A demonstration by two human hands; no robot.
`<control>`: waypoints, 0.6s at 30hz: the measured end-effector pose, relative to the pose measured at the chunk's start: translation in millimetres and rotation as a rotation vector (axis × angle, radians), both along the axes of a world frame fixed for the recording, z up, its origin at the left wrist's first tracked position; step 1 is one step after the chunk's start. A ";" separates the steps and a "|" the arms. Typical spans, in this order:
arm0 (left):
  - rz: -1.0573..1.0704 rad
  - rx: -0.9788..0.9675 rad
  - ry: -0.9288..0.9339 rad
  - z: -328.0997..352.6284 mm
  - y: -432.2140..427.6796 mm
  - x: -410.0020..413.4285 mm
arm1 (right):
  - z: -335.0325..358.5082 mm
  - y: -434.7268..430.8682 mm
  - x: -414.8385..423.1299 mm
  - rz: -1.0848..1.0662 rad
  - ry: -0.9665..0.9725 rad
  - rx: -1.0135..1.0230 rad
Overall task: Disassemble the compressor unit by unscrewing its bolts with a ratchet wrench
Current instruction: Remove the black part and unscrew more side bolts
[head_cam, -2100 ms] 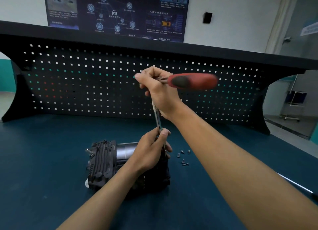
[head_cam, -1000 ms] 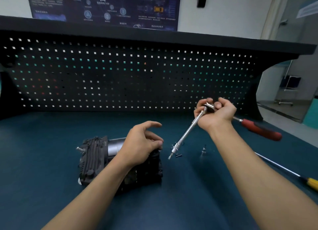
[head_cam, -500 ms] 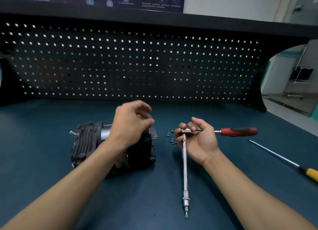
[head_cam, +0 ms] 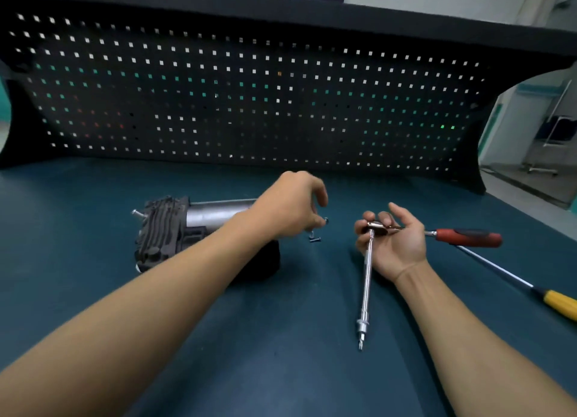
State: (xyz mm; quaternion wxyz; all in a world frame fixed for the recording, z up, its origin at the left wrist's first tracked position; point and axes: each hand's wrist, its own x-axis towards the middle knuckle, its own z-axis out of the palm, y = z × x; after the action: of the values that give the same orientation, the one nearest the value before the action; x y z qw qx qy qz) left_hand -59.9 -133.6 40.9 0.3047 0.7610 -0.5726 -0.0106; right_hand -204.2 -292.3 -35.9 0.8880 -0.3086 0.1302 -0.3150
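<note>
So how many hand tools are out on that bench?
2. A red-handled ratchet wrench held in the right hand, and a yellow-handled screwdriver lying on the bench further right. Others may sit out of view.

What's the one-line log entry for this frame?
left hand: by loose bolts, grip unclear | right hand: holds ratchet wrench, clear of compressor

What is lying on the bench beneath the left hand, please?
A few loose bolts lie on the bench below the left hand. The hand and forearm cover part of the compressor, hiding anything there.
</note>
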 end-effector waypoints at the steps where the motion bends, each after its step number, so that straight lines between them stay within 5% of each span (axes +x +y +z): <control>1: -0.009 0.082 -0.040 2.2 -12.3 -1.7 | -1.7 -3.3 -1.1 -0.010 -0.003 0.005; 7: -0.065 0.560 -0.137 -3.0 -64.9 4.8 | -9.4 -13.6 -6.1 -0.026 -0.019 0.011; 18: -0.098 0.480 -0.189 -29.2 -87.5 15.1 | -15.7 -20.1 -3.5 -0.018 -0.027 0.062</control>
State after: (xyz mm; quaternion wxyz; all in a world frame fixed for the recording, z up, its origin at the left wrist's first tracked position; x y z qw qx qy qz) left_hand -44.8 -221.1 11.7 0.0598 0.7805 -0.6158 -0.0899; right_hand -207.7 -312.4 -51.6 0.8960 -0.2753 0.1305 -0.3230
